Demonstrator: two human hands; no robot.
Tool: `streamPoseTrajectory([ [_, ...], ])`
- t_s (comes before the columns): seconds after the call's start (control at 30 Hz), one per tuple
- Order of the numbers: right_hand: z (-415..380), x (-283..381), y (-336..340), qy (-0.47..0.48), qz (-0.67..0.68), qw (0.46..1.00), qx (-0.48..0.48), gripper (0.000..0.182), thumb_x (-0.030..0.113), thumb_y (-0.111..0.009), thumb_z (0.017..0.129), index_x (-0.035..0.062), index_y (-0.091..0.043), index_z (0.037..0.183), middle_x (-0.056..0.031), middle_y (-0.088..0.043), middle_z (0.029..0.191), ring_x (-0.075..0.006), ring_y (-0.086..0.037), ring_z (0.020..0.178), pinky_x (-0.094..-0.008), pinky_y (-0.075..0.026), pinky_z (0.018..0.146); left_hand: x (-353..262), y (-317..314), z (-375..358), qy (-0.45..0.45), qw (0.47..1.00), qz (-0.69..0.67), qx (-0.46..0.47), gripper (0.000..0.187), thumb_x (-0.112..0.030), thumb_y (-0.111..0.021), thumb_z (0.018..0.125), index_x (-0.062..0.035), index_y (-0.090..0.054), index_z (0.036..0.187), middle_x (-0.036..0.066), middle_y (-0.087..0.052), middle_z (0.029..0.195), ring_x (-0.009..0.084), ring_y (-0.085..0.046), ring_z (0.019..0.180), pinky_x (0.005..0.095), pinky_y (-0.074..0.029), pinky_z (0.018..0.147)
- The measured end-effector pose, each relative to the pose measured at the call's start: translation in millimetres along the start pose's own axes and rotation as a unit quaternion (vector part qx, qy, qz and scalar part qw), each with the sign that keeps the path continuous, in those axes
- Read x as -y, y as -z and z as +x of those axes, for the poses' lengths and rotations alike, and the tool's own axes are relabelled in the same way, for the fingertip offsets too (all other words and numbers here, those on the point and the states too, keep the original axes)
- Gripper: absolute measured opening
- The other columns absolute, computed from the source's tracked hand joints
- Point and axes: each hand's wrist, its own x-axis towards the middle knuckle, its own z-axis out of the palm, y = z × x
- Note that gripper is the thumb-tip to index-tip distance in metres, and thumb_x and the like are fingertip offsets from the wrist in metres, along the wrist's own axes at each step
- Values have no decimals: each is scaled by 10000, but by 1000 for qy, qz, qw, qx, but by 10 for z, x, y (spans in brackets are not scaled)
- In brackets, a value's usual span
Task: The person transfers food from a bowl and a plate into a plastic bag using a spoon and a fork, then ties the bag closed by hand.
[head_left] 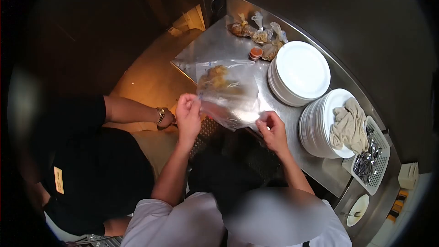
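Note:
A clear plastic bag (233,103) with yellow-brown food (218,77) inside is stretched between my two hands over the metal counter. My left hand (188,113) pinches the bag's near left edge. Its near right corner is gripped by my right hand (273,130), thumb against fingers. Just beyond the bag stands a small tub of red sauce (256,53). Several knotted bags of brownish food (261,35) lie along the counter's back edge.
Right of the bag rise two stacks of white plates (303,70), the nearer one topped by a beige cloth (350,126). A cutlery basket (372,155) and a small plate with a fork (358,210) sit farther right. A co-worker's braceleted arm (130,110) is close on my left.

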Motion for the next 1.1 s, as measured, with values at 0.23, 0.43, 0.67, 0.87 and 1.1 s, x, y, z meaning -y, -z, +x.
streamPoseTrajectory([
  [0.23,472,64,-354,228,-346,910,2,1133,239,-923,559,56,-280,1474,-237,-434,1345,-418,-545,1094,-442,-489,876,-174,-293,42,-37,999,-29,-2,32,-103,-566,974,-71,-566,973,-46,-540,741,30,-477,618,176,-390,545],
  [0.43,987,53,-700,270,-163,947,64,307,90,-773,729,67,-623,996,-143,-592,934,-368,-601,884,-412,-494,779,240,101,-223,-164,964,176,111,433,-157,-772,811,-30,-560,1167,39,-560,1072,115,-547,929,259,-459,786],
  [0.67,667,299,-403,162,-157,966,126,418,166,-848,669,57,-557,948,-118,-589,929,-301,-599,907,-366,-476,809,179,-80,360,-297,828,436,191,647,-287,-827,643,-81,-590,1208,98,-584,1186,311,-516,1156,457,-319,1027],
  [0.87,1391,1028,-324,116,-212,970,41,455,165,-835,703,46,-601,1074,-186,-671,924,-373,-662,867,-429,-502,752,405,-203,1341,-421,788,426,141,111,-112,-556,890,-53,-641,928,128,-661,943,321,-626,907,448,-477,785],
  [1.1,1653,1412,-158,212,-233,949,-19,255,98,-801,723,-1,-648,901,-190,-674,872,-351,-662,796,-400,-511,713,-237,-506,1563,-390,865,293,113,85,-28,-630,880,-26,-639,964,112,-661,925,254,-639,900,349,-491,816],
])
